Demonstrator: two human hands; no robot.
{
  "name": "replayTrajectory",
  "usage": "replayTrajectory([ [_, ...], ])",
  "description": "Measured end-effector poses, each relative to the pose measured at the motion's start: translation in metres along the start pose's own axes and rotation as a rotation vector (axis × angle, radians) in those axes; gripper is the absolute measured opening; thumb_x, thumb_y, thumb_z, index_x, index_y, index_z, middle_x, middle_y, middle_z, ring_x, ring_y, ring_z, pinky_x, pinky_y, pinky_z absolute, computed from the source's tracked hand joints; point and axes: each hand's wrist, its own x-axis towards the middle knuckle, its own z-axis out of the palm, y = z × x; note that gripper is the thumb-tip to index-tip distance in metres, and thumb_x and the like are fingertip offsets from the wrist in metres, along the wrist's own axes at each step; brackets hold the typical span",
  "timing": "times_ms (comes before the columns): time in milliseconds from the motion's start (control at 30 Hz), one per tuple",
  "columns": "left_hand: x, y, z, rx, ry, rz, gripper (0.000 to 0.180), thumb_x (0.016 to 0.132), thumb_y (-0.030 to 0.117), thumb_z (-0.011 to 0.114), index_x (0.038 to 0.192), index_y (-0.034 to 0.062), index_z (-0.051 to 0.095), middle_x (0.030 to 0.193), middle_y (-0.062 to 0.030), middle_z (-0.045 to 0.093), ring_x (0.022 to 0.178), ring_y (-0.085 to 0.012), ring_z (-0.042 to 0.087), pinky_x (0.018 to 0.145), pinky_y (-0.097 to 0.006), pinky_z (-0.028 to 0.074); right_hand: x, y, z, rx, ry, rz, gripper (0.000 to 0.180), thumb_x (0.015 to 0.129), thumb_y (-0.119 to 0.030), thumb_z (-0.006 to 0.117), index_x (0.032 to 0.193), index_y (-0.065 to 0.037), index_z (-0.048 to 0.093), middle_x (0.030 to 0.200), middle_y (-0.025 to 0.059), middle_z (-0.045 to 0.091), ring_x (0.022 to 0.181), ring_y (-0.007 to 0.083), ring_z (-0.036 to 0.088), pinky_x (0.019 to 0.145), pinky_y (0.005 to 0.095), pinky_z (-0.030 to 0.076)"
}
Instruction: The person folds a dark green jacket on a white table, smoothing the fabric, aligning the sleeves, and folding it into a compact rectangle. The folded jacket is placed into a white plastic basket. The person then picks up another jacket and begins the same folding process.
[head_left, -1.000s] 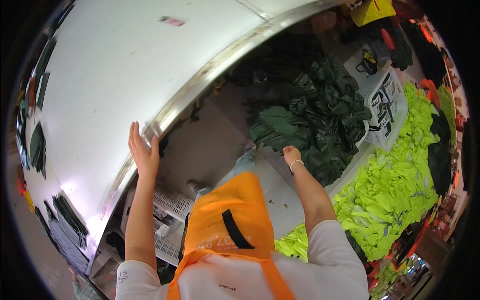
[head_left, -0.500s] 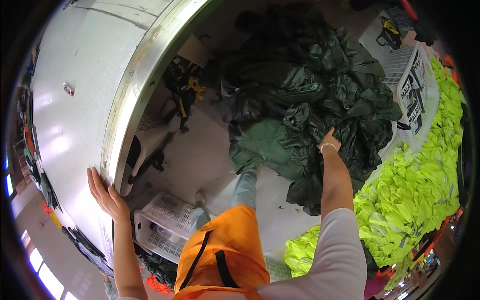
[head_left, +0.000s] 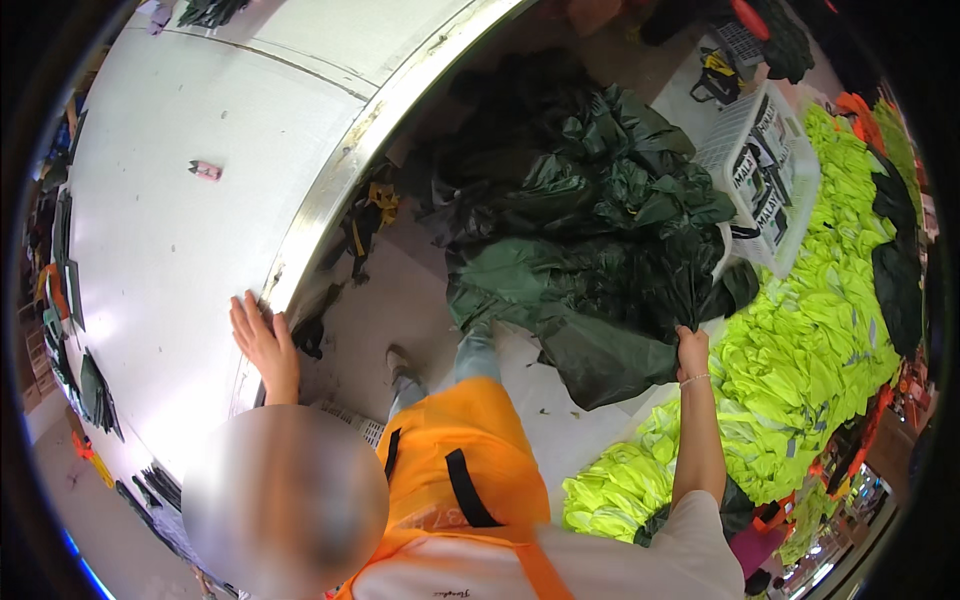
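Your left hand [head_left: 262, 343] lies flat, fingers apart, on the white counter's metal edge [head_left: 330, 180] at nine o'clock. Your right hand [head_left: 691, 352] has its grip clamped on the dark green crumpled plastic garment [head_left: 590, 290] at three o'clock, beside neon-yellow vests [head_left: 800, 340].

The person wears a bright orange vest [head_left: 470, 450] with black straps: one short black strip on the chest and a narrower one nearer the left side. Under it is a white short-sleeved shirt [head_left: 640, 560], so both forearms are bare. A thin bracelet [head_left: 694, 379] circles the right wrist below the right hand [head_left: 691, 350]. Light blue jeans [head_left: 470, 362] and a pale shoe [head_left: 397, 362] show beyond the vest.
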Motion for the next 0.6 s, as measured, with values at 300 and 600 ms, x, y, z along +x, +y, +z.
replayTrajectory([
  [300, -0.061, 0.164, -0.008, -0.845, -0.58, 0.267, 0.065, 0.087, 0.039, 0.057, 0.134, -0.0013, 0.038, 0.138, -0.0227, 0.038, 0.13, -0.0357, 0.034, 0.108, -0.04, 0.027, -0.282, -0.127, -0.034, -0.047, -0.094, -0.401, 0.026, 0.083, -0.007, 0.058, 0.104, 0.007, 0.059, 0.1, 0.008, 0.064, 0.083, 0.0139, 0.06, 0.077, 0.0298, 0.047],
  [600, -0.049, 0.22, -0.114, -1.158, -2.339, -0.158, 0.07, 0.088, 0.054, 0.051, 0.133, 0.0009, 0.045, 0.129, -0.0123, 0.053, 0.117, -0.0217, 0.05, 0.101, -0.033, 0.037, -0.453, -0.149, 0.11, -0.507, -0.816, -1.655, 0.012, 0.072, -0.012, 0.063, 0.069, -0.002, 0.059, 0.057, 0.0081, 0.053, 0.049, 0.0197, 0.055, 0.049, 0.0291, 0.046],
])
